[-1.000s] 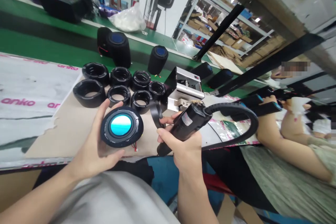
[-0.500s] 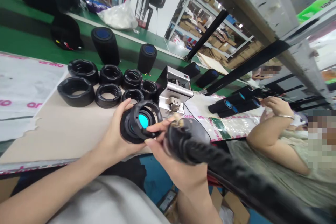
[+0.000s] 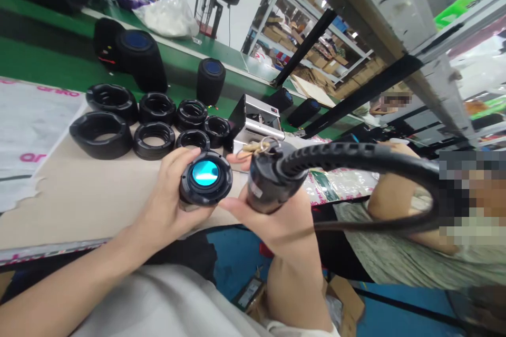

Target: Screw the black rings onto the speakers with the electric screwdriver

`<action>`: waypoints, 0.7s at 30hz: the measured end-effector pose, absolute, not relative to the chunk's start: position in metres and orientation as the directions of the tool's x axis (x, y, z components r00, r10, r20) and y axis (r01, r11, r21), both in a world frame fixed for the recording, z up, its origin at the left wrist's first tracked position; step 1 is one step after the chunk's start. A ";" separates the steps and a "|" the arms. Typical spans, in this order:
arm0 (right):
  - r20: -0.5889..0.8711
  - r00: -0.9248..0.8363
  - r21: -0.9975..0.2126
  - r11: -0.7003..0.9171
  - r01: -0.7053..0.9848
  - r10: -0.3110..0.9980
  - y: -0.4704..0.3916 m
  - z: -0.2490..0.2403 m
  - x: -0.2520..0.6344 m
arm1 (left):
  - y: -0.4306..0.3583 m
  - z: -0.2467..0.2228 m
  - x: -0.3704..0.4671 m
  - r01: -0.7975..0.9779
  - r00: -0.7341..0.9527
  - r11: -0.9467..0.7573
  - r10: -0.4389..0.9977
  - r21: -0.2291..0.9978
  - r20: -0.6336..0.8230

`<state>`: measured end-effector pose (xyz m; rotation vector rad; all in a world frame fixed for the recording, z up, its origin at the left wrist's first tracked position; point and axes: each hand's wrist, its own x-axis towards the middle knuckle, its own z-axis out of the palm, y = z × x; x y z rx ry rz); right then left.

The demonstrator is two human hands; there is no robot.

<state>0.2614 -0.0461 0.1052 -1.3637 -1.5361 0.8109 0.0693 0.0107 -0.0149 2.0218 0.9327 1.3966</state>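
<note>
My left hand (image 3: 164,195) is wrapped round a black cylindrical speaker (image 3: 205,195), its shiny cyan round end facing up at me. A black ring (image 3: 225,176) sits round that end. Close by on the right, my right hand (image 3: 284,229) grips a corded electric screwdriver (image 3: 264,189); its tip is hidden from view. Small keys (image 3: 256,147) hang at its top, and a thick ribbed cable (image 3: 336,155) arcs off to the right. The right thumb reaches the speaker's lower right edge.
Several black rings (image 3: 154,141) stand in two rows on the cardboard sheet (image 3: 90,195). Behind them is a silver-and-black machine (image 3: 256,124). Black speakers (image 3: 211,81) stand on the green bench (image 3: 177,76). At right sits a co-worker (image 3: 395,242).
The ring, earlier tilted in my right fingers above the speaker, now lies flat round its end. My right fingers have let go of it. The screwdriver has turned more upright, its cable swinging up.
</note>
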 end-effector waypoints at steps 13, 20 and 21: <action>0.020 -0.325 -0.952 0.117 0.282 0.945 -0.001 0.092 0.288 | 0.013 -0.017 0.065 0.152 0.267 -0.630 0.768 0.761 0.583; 0.088 -0.231 -0.979 0.127 0.162 0.969 -0.007 0.094 0.283 | 0.021 -0.016 0.067 0.069 0.260 -0.504 0.842 0.861 0.473; 0.131 -0.187 -0.984 0.151 0.098 0.974 -0.009 0.094 0.281 | 0.021 -0.015 0.067 0.084 0.264 -0.472 0.860 0.878 0.437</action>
